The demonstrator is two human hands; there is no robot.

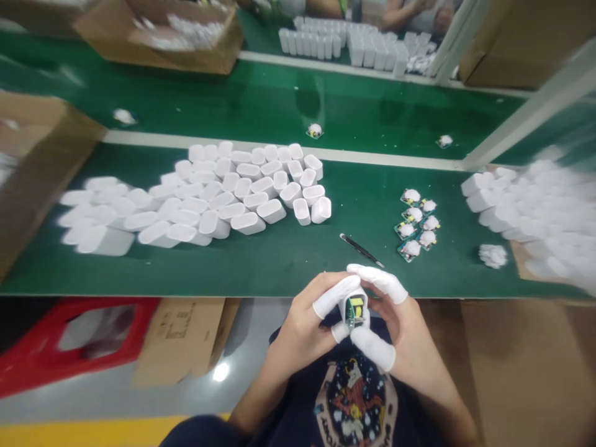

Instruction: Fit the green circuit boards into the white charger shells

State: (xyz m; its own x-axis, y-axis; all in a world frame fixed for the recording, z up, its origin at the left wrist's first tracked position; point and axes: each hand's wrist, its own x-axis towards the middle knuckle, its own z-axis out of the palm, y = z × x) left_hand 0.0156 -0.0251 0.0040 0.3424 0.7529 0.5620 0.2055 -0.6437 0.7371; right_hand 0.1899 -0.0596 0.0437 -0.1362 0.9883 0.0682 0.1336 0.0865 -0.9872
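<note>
Both my hands meet just below the near edge of the green table. My left hand (pixel 310 313) and my right hand (pixel 395 316), with white finger cots on the fingertips, pinch a small white housing with a circuit board (pixel 356 308) between them; a yellow part shows on the board. Black tweezers (pixel 361 250) lie on the table just beyond my hands. Several small circuit boards (pixel 416 223) sit in a cluster to the right of the tweezers.
A big pile of white plastic housings (pixel 223 192) covers the table's left and middle. More white housings (pixel 535 205) lie at the right. Cardboard boxes (pixel 162 34) stand at the back left and left edge. A person's arms (pixel 410 12) show beyond the conveyor (pixel 261 99).
</note>
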